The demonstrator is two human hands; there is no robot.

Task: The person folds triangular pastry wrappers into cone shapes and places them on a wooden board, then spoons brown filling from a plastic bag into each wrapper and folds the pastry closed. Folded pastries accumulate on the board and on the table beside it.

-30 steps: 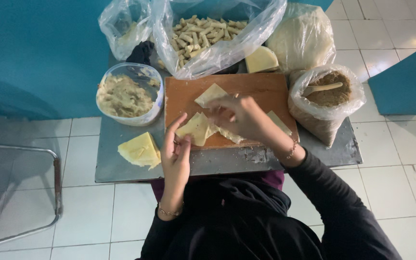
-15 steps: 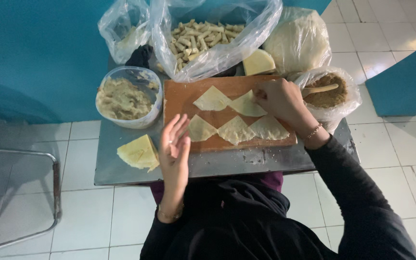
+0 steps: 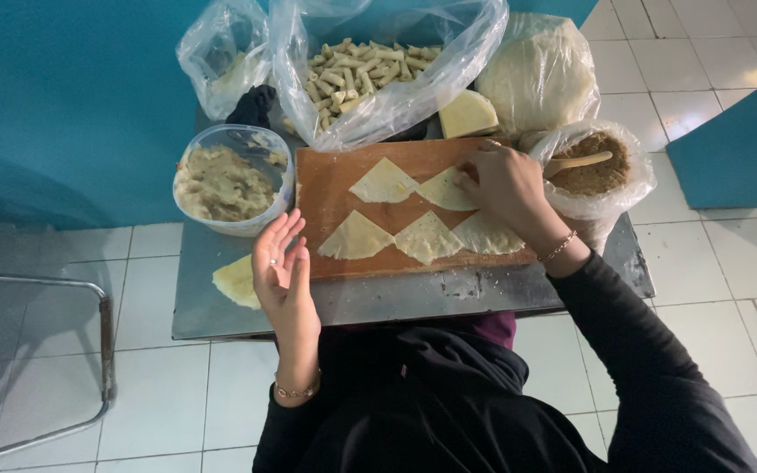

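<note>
**Five wrappers laid out, none yet filled**

On the wooden board [image 3: 335, 188] at the centre of the frame lie five thin triangular pastry sheets [image 3: 428, 235] — two in the upper row, three in the lower. All five look flat and bare, with no filling on them, so by my judgement the laying-out is done and the filling and folding are left.

The right hand [image 3: 503, 180] rests flat, fingers loosely spread, on the right end of the upper row, touching a sheet and pinching nothing. The left hand [image 3: 280, 267] hovers at the board's lower left corner, palm up and fingers spread, holding nothing.

Counted around the board: one clear tub of pale green paste [image 3: 225, 181] at its left, one bag of brown filling [image 3: 604, 168] with one wooden spoon [image 3: 578, 162] at its right, one bag of finished rolls [image 3: 370, 70] above, and one spare stack of sheets [image 3: 237, 280] at lower left — all on a metal table [image 3: 413, 298].
</note>
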